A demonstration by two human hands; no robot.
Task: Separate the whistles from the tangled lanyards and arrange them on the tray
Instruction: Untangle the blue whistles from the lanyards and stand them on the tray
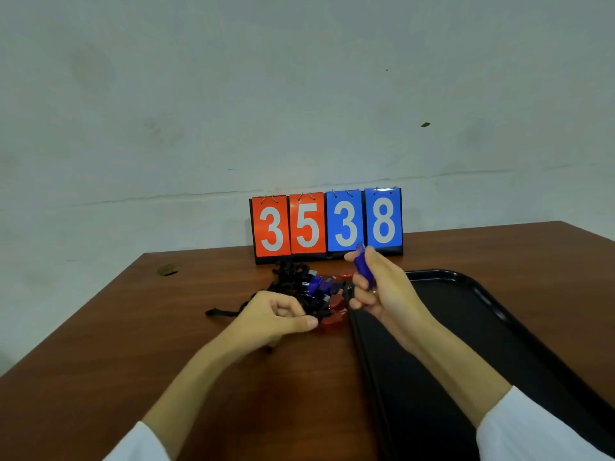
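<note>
Left of the black tray [472, 331], the left hand [276, 316] pinches a black lanyard [317, 311] while the right hand [382, 294] grips a blue whistle [362, 266] above the tangled pile [316, 289]; pulling a snagged cord could drag everything along.

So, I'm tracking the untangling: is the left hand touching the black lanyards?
Touching. The head view shows the left hand pinching a thin black strand of the lanyards between thumb and forefinger, at the near edge of the pile.
</note>
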